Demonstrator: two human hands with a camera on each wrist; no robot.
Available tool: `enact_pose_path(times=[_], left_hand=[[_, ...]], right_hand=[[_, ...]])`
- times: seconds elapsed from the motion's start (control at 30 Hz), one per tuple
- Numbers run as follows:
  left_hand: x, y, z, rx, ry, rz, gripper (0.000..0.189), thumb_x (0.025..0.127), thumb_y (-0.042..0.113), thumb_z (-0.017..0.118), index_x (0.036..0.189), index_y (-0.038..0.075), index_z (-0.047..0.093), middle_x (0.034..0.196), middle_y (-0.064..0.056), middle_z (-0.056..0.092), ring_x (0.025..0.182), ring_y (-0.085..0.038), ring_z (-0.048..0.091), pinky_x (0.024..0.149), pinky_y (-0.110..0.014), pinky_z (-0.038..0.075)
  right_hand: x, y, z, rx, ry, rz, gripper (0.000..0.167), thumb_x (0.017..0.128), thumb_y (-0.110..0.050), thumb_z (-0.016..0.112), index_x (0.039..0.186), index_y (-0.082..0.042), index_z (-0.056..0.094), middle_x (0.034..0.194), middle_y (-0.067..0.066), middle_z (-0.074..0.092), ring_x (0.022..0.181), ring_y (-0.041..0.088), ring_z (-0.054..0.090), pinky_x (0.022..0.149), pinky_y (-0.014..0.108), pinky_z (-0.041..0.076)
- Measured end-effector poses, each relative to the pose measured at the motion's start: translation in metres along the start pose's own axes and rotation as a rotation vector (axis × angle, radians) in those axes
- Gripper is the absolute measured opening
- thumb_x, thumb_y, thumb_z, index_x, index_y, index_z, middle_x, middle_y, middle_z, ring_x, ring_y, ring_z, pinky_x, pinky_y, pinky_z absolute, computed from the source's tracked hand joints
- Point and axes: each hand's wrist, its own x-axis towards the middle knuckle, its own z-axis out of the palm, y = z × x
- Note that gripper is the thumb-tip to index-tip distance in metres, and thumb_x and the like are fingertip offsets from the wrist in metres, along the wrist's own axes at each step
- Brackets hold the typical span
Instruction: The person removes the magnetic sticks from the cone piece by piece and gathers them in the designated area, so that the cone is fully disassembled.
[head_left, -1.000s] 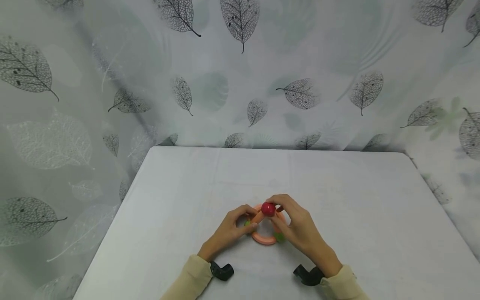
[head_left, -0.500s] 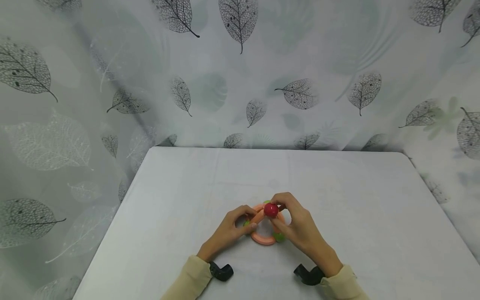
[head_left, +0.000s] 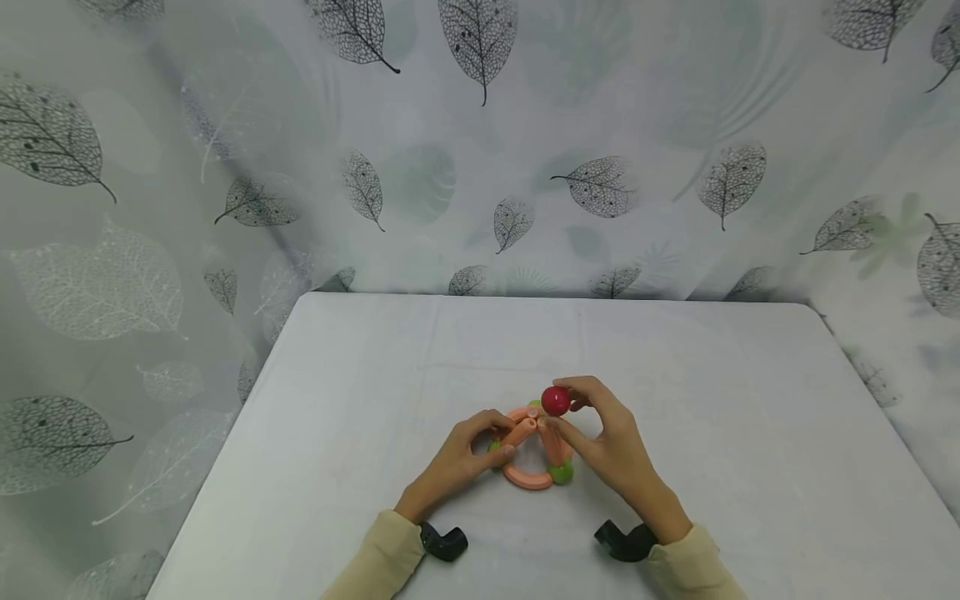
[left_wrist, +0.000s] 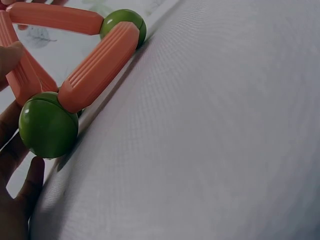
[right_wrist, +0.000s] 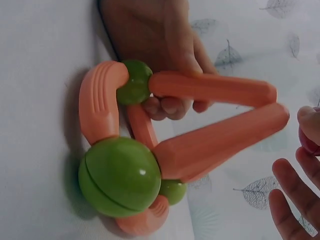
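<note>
A small frame of orange rods (head_left: 528, 481) and green balls (head_left: 561, 472) stands on the white table. Curved rods form its base, and straight rods lean up toward a peak. My left hand (head_left: 455, 457) pinches one leaning rod (right_wrist: 215, 88) between thumb and fingers. Above the peak, my right hand (head_left: 617, 432) holds a red ball (head_left: 556, 401) by thumb and fingertips. In the right wrist view the rod tops lie close together, and the red ball (right_wrist: 309, 143) shows at the edge, apart from them. A large green ball (left_wrist: 48, 125) sits beside my left fingers in the left wrist view.
The white-covered table (head_left: 360, 375) stretches around the frame on all sides. Behind and beside it hangs a leaf-printed curtain (head_left: 420, 250). Black curved wrist mounts (head_left: 444, 543) jut inward from both sleeves, low over the table.
My right hand has lifted the red ball off the peak, up and to the right, uncovering the rod tops. The left hand keeps its grip on the rod in the same place.
</note>
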Motion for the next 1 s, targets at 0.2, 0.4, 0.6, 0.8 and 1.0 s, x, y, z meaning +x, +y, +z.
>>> enact_pose_path(times=[0.2,0.4,0.6,0.8,1.0], left_hand=[[0.001,0.000,0.000,0.001,0.000,-0.005,0.026,0.097,0.015,0.074,0.121,0.019,0.067,0.117,-0.001,0.071,0.106,-0.008,0.063,0.096,-0.029,0.054],[0.002,-0.001,0.000,0.004,0.002,0.014,0.027,0.096,0.012,0.075,0.121,0.018,0.068,0.115,-0.002,0.071,0.105,-0.008,0.063,0.096,-0.029,0.054],[0.001,-0.001,0.000,0.015,0.004,0.005,0.026,0.096,0.012,0.075,0.120,0.019,0.068,0.116,-0.001,0.072,0.106,-0.008,0.063,0.096,-0.028,0.054],[0.001,0.000,-0.001,0.010,0.010,0.000,0.026,0.096,0.012,0.074,0.120,0.021,0.068,0.117,0.001,0.072,0.107,-0.009,0.064,0.097,-0.029,0.054],[0.001,0.000,0.001,-0.010,0.003,0.012,0.026,0.097,0.011,0.074,0.120,0.021,0.068,0.117,-0.001,0.072,0.108,-0.009,0.064,0.098,-0.029,0.053]], right_hand=[[0.000,0.018,-0.007,-0.010,0.062,0.150,0.062,0.080,0.005,0.086,0.135,-0.011,0.064,0.118,0.005,0.072,0.098,0.006,0.063,0.088,0.016,0.052],[0.004,0.040,-0.017,-0.054,0.061,0.293,0.052,0.086,-0.006,0.084,0.134,-0.014,0.066,0.115,0.002,0.072,0.104,0.000,0.059,0.095,0.020,0.047],[0.007,0.059,-0.020,-0.108,0.027,0.378,0.047,0.089,-0.012,0.083,0.133,-0.011,0.066,0.120,0.006,0.070,0.109,0.014,0.060,0.095,0.039,0.048],[0.012,0.076,-0.019,-0.125,-0.038,0.453,0.046,0.092,-0.015,0.081,0.134,-0.007,0.064,0.125,0.014,0.067,0.115,0.035,0.061,0.098,0.054,0.048],[0.012,0.091,-0.016,-0.188,-0.081,0.494,0.046,0.092,-0.015,0.080,0.133,-0.001,0.065,0.131,0.023,0.066,0.121,0.042,0.058,0.103,0.061,0.045]])
